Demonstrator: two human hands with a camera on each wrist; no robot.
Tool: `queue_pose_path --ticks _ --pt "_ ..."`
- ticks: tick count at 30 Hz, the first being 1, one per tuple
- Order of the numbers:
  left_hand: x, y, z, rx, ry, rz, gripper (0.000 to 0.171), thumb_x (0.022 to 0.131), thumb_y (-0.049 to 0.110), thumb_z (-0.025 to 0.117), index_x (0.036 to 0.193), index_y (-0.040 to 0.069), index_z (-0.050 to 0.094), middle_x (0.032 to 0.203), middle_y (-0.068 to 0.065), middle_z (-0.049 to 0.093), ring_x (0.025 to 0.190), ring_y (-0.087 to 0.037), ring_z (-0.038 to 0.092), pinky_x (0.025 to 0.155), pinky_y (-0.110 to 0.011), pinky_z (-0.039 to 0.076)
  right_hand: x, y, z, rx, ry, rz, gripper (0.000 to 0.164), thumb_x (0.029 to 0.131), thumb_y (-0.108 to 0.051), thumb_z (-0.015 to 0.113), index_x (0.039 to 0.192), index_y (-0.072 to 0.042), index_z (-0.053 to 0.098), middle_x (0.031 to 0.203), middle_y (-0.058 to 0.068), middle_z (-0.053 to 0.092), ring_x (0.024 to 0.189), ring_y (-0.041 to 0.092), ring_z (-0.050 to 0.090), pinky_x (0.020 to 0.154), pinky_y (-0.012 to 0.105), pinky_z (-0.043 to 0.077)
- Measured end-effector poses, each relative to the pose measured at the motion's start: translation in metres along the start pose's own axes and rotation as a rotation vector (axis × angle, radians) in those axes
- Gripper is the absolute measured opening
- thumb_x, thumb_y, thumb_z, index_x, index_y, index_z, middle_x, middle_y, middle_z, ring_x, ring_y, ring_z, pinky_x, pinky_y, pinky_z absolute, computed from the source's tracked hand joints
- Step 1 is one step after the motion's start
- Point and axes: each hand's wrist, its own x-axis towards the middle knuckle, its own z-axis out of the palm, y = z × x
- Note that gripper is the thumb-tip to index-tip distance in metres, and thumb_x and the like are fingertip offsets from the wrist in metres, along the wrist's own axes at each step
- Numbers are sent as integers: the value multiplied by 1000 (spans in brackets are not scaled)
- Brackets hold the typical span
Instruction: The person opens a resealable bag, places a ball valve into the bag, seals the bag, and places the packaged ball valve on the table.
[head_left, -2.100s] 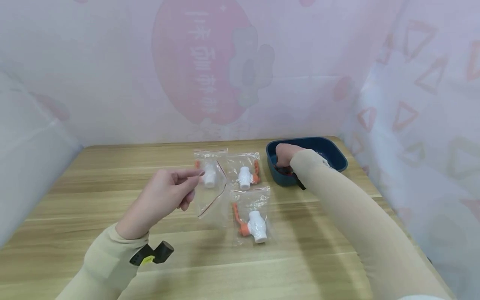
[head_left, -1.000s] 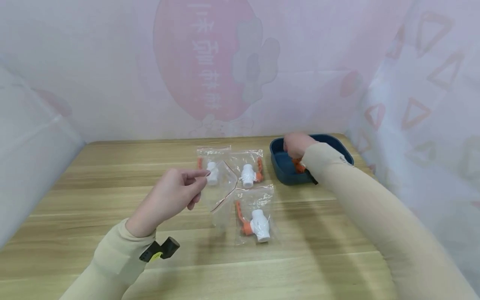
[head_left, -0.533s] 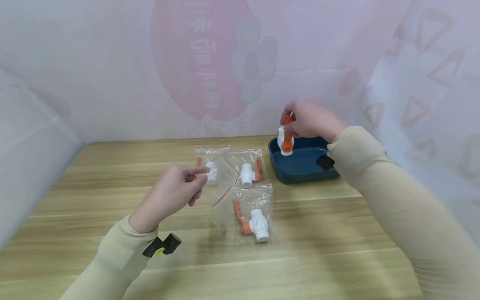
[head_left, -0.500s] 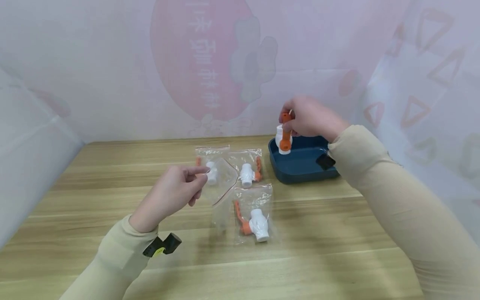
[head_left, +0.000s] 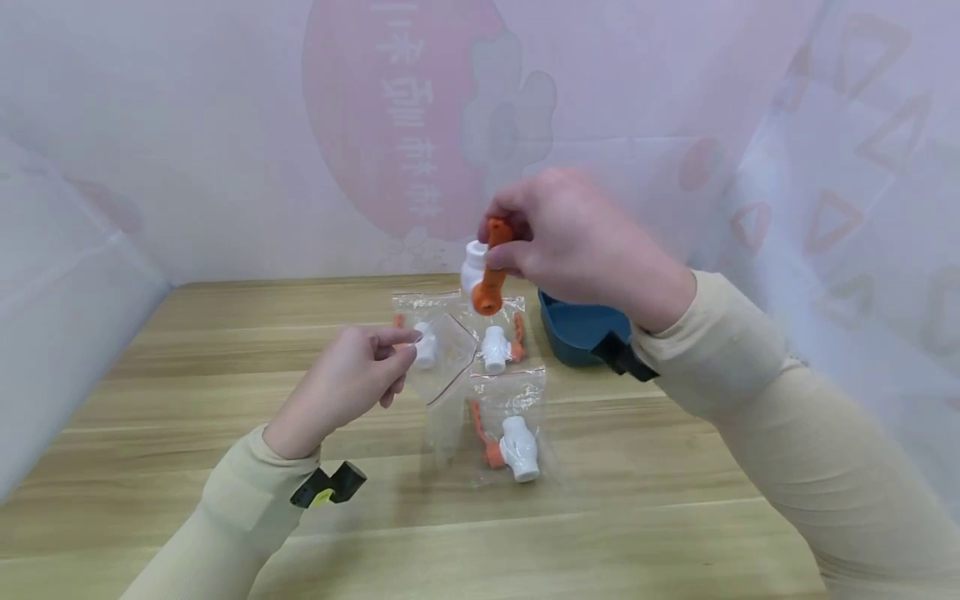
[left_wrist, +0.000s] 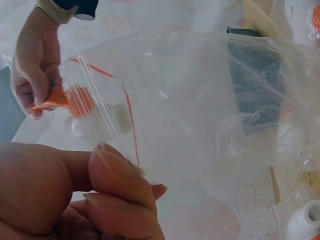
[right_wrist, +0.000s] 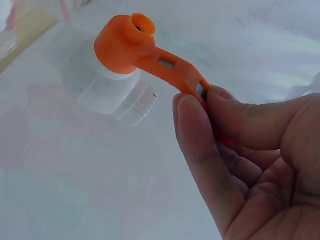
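Note:
My right hand (head_left: 581, 242) pinches the orange lever handle of a white ball valve (right_wrist: 107, 82), raised in the air above the bagged valves. Between thumb and fingertips, my left hand (head_left: 348, 383) holds a clear zip bag (left_wrist: 175, 105) by its red-lined mouth, which gapes open. Nothing lies inside this bag. In the left wrist view the valve and the right hand show through and beside the bag's mouth. On the table lie three valves in clear bags: one at the back left (head_left: 425, 346), one at the back right (head_left: 494, 348), one nearer (head_left: 519, 450).
A dark blue bin (head_left: 577, 333) stands at the back right of the wooden table (head_left: 420, 550), partly hidden by the right forearm. A printed cloth backdrop (head_left: 622, 100) rises behind and at both sides.
The right hand reached into the blue bin, lifted out the ball valve by its handle and carried it left toward the held bag. The left hand has barely moved.

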Motion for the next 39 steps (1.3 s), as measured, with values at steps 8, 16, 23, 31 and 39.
queue_pose_path --ticks 8,16,23,31,39 --pt "1 0 -1 -5 -8 -11 35 95 12 50 123 0 66 57 -4 55 49 -18 50 41 -23 28 -4 -30 17 15 -22 -90 7 91 -8 72 87 -12 67 79 -2 65 72 14 58 68 26 48" --pt "1 -1 -3 -28 -24 2 22 97 12 50 103 6 71 61 -6 55 51 -20 51 41 -24 29 4 -34 45 -17 -98 -115 8 90 -6 72 87 -11 67 81 -3 63 74 13 58 67 24 48" --pt "-1 -1 -5 -45 -44 -33 27 99 13 51 118 2 67 60 -7 55 48 -18 45 40 -24 25 9 -31 62 -47 -154 -111 11 88 -5 73 82 -10 66 76 -1 61 69 14 53 61 22 44" --pt "-1 -5 -6 -48 -37 -32 27 99 13 54 120 1 67 60 -7 55 51 -21 51 40 -24 26 15 -25 82 -109 -290 -56 12 88 -8 76 82 -14 67 75 -5 64 69 15 58 61 25 48" --pt "0 -6 -6 -59 -19 -73 22 100 16 59 112 3 71 65 -7 63 56 -22 62 47 -24 43 17 -19 93 -152 -336 -72 13 84 -9 79 81 -14 68 74 -5 63 69 14 58 62 25 49"
